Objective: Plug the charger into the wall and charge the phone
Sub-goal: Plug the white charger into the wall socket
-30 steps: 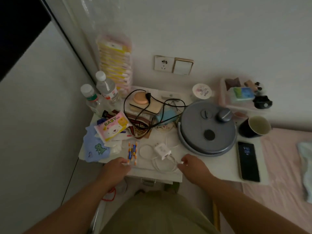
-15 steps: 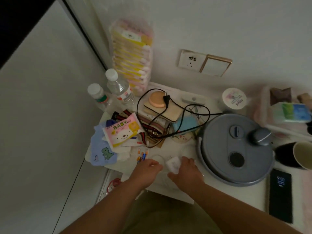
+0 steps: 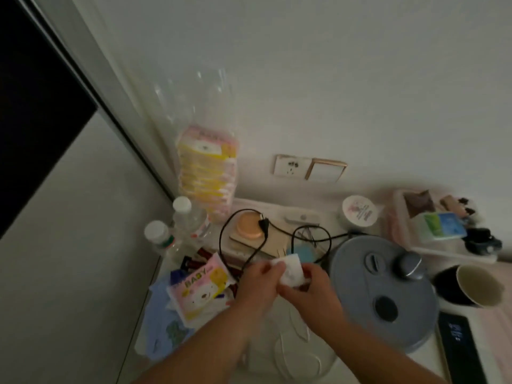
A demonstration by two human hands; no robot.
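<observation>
Both my hands hold a small white charger (image 3: 291, 270) lifted above the cluttered bedside table. My left hand (image 3: 259, 284) pinches its left side and my right hand (image 3: 313, 292) grips it from the right and below. Its white cable (image 3: 293, 345) hangs in loops down to the tabletop between my forearms. The white wall socket (image 3: 291, 166) sits on the wall above and behind, with nothing plugged in. The dark phone (image 3: 461, 347) lies face up at the lower right, its screen faintly lit.
A grey round appliance lid (image 3: 388, 295) sits right of my hands. A black cord with plug (image 3: 263, 225) loops over a wooden box. Two water bottles (image 3: 182, 217), a baby wipes pack (image 3: 199, 289), a tissue stack (image 3: 207, 173), a cup (image 3: 476, 286) and a light switch (image 3: 325, 170) crowd around.
My hands closed on the charger and raised it off the table toward the wall. The view tilted upward, showing more wall.
</observation>
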